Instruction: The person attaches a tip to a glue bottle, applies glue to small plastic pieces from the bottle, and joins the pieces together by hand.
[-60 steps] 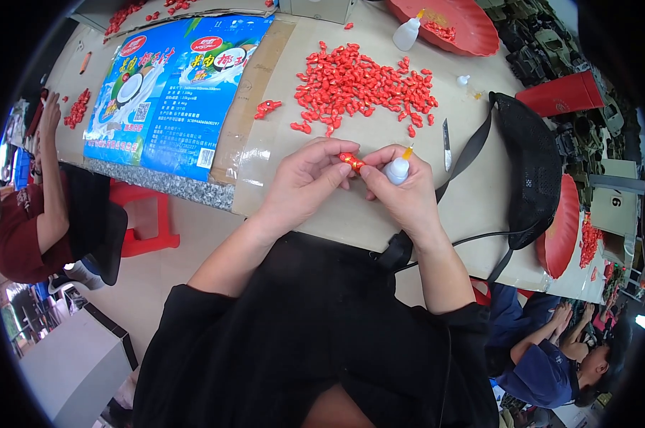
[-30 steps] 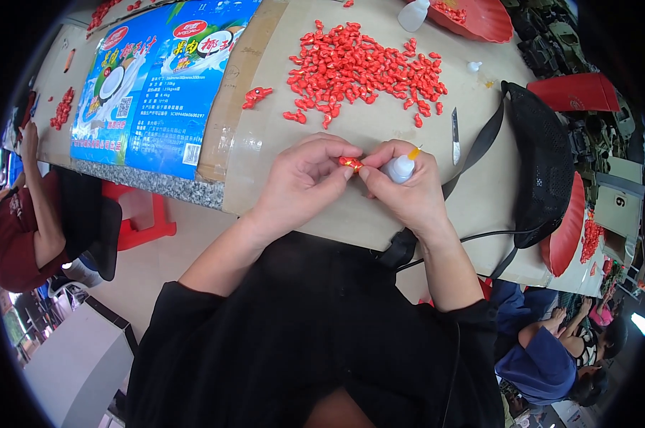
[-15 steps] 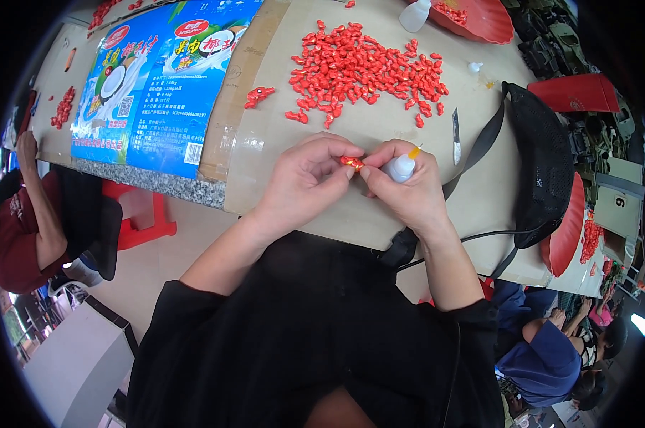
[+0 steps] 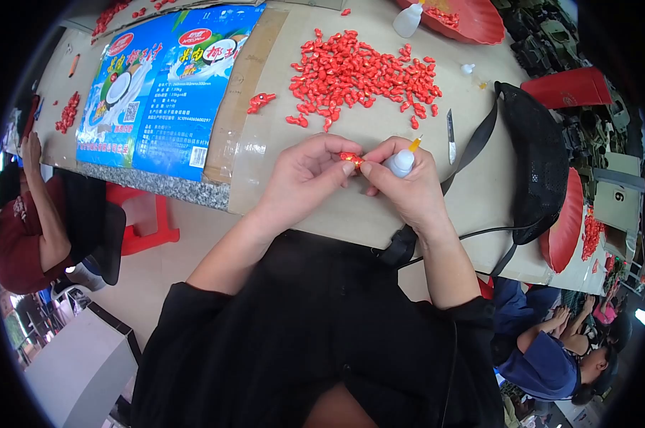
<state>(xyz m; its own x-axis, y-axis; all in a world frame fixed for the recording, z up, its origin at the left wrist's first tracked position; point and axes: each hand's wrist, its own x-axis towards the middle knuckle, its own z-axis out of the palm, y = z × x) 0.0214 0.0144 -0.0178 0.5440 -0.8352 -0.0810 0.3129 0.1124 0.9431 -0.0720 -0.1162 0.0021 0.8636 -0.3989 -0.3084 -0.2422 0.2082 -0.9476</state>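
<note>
Between my two hands, above the near part of the table, is a small red piece with gold markings (image 4: 351,158). My left hand (image 4: 299,174) pinches it between thumb and fingers. My right hand (image 4: 416,187) meets its other side with thumb and fingertips, while also keeping a small white squeeze bottle with a yellow tip (image 4: 401,162) tucked in its grip, tip upward. Beyond the hands lies a loose heap of small red pieces (image 4: 358,75). A larger red piece, shaped like an animal head (image 4: 260,102), sits left of the heap.
Blue printed cardboard (image 4: 162,93) covers the table's left. Right of my hands lie a slim knife (image 4: 451,135) and a black mesh bag (image 4: 543,167) with its strap. Another squeeze bottle (image 4: 408,20) stands near a red scalloped tray (image 4: 472,25). Other people sit at both sides.
The view has shifted slightly. Both hands stay together on the small red piece, which seems turned a little; the squeeze bottle remains in my right hand.
</note>
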